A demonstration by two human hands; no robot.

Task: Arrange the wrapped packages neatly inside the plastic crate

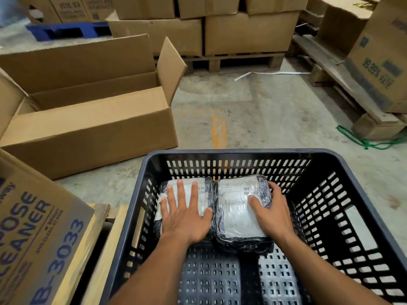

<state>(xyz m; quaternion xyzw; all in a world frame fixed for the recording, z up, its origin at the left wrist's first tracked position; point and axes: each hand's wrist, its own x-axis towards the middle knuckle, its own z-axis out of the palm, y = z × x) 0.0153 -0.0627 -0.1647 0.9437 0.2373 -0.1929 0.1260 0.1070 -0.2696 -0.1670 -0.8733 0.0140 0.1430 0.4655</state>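
Black plastic crate (242,151) on the concrete floor (264,117). Inside, up by the far wall: left package (204,192) and right package (237,210), touching. Left hand (185,219) flat on the left one, fingers (181,192) spread wide; right hand (273,214) curled round the right one's outer edge.

This is a warehouse or stockroom. Sealed brown cardboard cartons (246,31) stand stacked on a rough wooden pallet (233,61). A blue plastic pallet (66,30) sits farther left, and the bare grey concrete floor (275,111) carries a worn orange paint mark (218,130).

The left carton (33,238) by the floor's near-left corner reads "CLEANER" and "B-3033", while the right carton (378,69) reads "99.99% RATE".
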